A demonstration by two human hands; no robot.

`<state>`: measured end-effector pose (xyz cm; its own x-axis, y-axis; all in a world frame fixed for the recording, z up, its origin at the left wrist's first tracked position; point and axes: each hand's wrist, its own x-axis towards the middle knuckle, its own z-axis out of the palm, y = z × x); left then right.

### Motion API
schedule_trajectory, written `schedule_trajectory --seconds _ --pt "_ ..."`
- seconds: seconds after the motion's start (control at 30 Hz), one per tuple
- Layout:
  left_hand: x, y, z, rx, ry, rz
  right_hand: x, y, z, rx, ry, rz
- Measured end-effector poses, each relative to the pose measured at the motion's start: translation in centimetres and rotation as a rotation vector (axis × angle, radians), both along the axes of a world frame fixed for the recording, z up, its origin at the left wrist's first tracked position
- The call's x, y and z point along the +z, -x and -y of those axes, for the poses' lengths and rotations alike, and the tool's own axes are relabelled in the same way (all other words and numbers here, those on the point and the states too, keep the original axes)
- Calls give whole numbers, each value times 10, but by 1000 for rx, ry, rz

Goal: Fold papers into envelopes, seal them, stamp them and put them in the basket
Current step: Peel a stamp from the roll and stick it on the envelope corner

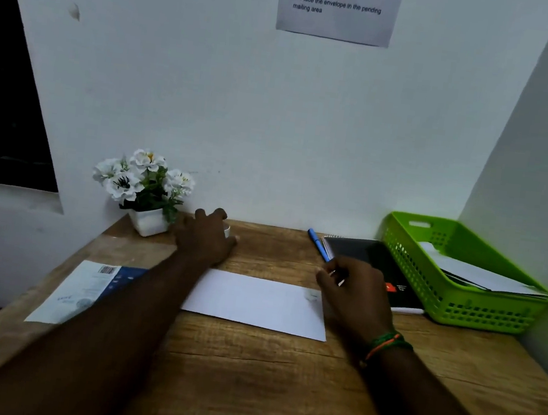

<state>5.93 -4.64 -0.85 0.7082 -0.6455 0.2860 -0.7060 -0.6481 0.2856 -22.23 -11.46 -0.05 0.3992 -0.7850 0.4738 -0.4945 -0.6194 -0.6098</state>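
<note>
Envelope (255,303): laid flat on the wooden desk (243,393), centred between the two forearms, long edge across the view; a small faint mark is seen at its top right corner, judged to be a stamp, detail too blurred to confirm.
Right hand (355,296): placed at the envelope's right end, fingers curled; a small thin item is pinched between thumb and fingers, its identity not determinable.
Left hand (207,237): extended past the envelope toward the back of the desk, fingers spread and loosely bent over a small white object (226,231); whether that object is gripped cannot be told.
Step in hand: judged to be stamping, the right hand being stationed at the stamp corner.
Next move: firm pressure on the corner is called for, then transfer of the envelope to the basket.
Basket (460,307): green, perforated, set at the desk's right rear corner; white envelopes are already held inside.
Wall notice (338,6): readable lines "3. Firmly affix stamps to the top right corner of the envelope" and "4. Place the envelope in the pending mailing area".
Notebook (372,264): dark cover, red label, text illegible; a blue pen (318,243) is laid beside it.
Printed packet (83,290): barcode visible, wording illegible.
Flower pot (150,188): white blooms, rear left.
</note>
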Motion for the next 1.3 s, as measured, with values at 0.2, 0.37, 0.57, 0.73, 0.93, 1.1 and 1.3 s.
schedule_trajectory --seconds 0.2,0.37,0.57,0.73,0.93,1.1,1.3 --pt "4 5 -1 -66 183 -89 1 -3 1 54 -48 14" --pt "21 49 -26 -420 734 -718 3 3 0 164 -54 -212" --pt "20 73 -46 -613 814 -1206 9 8 -1 226 -57 -379" --pt "20 84 -48 -705 727 -1158 9 6 -1 255 -78 -198" --pt "20 97 -47 -795 667 -1148 16 -1 -15 412 25 197" --pt "21 99 -50 -836 600 -1161 18 -2 -22 458 -13 266" --pt "21 105 -50 -938 632 -1182 17 -5 -28 510 -296 425"
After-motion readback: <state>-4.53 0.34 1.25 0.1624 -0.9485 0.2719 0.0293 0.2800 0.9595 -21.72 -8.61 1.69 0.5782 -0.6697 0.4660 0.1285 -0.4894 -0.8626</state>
